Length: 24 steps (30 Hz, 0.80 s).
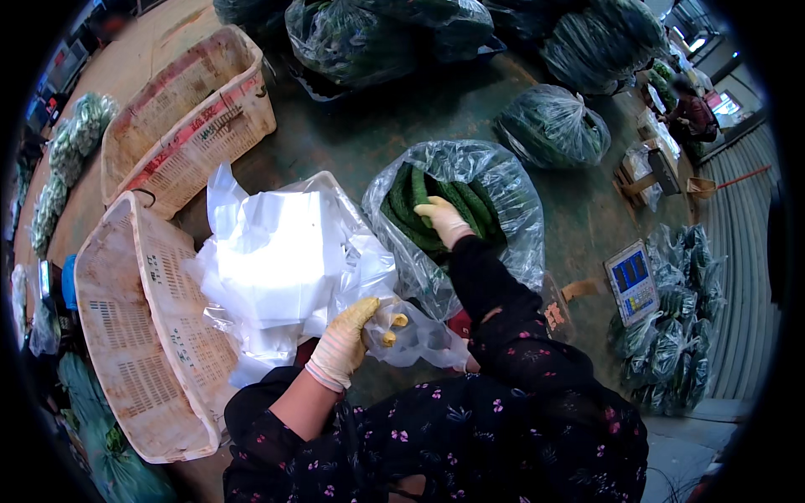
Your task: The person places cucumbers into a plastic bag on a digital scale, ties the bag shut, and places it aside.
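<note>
My left hand (349, 336), in a white glove with yellow coating, grips a clear plastic bag (418, 336) at its mouth; yellow fingertips show through the film. Beside it lies a heap of white plastic bags (270, 264) on a light-coloured crate. My right hand (443, 220), gloved alike, reaches into a large open clear sack (525, 195) of dark green cucumbers. Its fingers are closed around one cucumber (418, 185) near the sack's left side. The lower part of that cucumber is hidden by the hand.
Two dirty plastic crates (207, 144) (135, 283) stand at left. Filled sacks (553, 129) lie beyond the open one. A digital scale display (631, 283) is at right, beside bagged green vegetables (676, 327). A person (688, 116) is at far right.
</note>
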Each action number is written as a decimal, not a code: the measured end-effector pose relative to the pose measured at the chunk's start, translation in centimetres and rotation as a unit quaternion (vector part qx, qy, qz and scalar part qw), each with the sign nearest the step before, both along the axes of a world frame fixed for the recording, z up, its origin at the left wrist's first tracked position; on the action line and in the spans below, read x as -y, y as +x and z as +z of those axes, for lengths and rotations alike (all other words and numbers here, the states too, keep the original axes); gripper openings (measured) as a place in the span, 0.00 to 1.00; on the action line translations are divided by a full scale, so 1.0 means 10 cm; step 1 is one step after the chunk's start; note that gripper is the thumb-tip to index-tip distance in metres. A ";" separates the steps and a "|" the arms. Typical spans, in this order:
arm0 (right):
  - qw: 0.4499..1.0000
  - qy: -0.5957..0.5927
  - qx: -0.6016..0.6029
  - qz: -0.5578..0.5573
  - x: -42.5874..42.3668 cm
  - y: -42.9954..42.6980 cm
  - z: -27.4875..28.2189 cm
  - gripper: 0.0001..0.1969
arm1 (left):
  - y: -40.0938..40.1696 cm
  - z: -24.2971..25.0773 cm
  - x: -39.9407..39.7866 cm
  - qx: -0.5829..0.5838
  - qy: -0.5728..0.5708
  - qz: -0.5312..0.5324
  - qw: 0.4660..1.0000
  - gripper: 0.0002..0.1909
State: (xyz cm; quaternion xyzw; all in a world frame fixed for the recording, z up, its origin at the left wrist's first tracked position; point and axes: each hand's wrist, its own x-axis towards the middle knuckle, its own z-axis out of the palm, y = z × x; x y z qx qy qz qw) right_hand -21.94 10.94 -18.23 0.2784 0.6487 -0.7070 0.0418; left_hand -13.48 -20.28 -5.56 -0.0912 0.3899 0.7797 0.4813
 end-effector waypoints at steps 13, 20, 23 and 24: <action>0.917 0.385 -0.027 0.106 -0.18 0.74 0.06 0.24 | -0.03 0.40 0.09 0.007 0.079 0.008 0.997 0.26; 0.901 0.365 0.169 0.165 0.18 0.10 0.12 0.43 | -0.07 0.45 0.08 0.001 0.081 0.025 0.996 0.27; 0.880 0.358 0.205 0.235 0.13 -0.01 0.23 0.40 | -0.07 0.42 0.13 0.007 0.064 0.044 0.997 0.28; 0.905 0.312 0.158 0.242 0.01 -0.01 0.14 0.33 | -0.09 0.42 0.13 0.008 0.066 0.037 0.997 0.27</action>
